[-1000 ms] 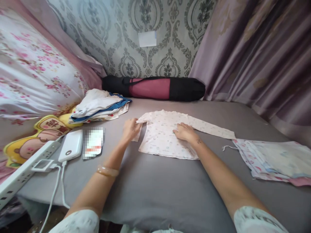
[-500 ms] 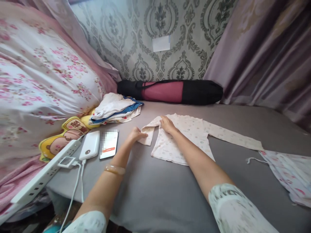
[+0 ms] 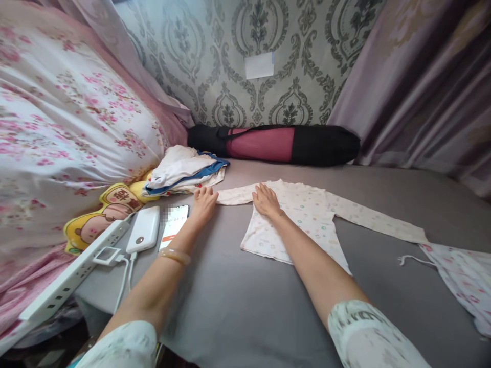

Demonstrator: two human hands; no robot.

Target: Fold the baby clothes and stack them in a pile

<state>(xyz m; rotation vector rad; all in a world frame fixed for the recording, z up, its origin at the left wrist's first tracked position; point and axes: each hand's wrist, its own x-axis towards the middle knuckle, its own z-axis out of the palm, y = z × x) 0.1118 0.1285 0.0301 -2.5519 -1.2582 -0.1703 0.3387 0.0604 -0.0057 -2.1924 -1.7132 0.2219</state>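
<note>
the printed shirt (image 3: 307,204) lies spread on the grey-covered bed (image 3: 238,306), between its near and far edges, sleeves out to both sides. the left hand (image 3: 205,202) covers the cuff pointing to the left edge; its fingers are bent with the tips hidden, and whether they pinch the cloth cannot be told. the right hand (image 3: 265,200) lies flat where that sleeve joins the body, fingers extended close together, clutching nothing.

risks noted. first, uneven force: a pull at the cuff stronger than the right hand's pressure would likely skew the body and crease the shoulder. second, the left forearm overlaps the phone (image 3: 174,227) in this view; contact is unconfirmed, but a low sweep could shift it, or snag the cable (image 3: 131,271) of the power bank (image 3: 143,225). third, the left hand is just beside the clothes pile (image 3: 184,168), which an outward reach could disturb. fourth, the other sleeve ends at the garments (image 3: 464,276) toward the right edge, apparently touching; a tug could ruck them.
</note>
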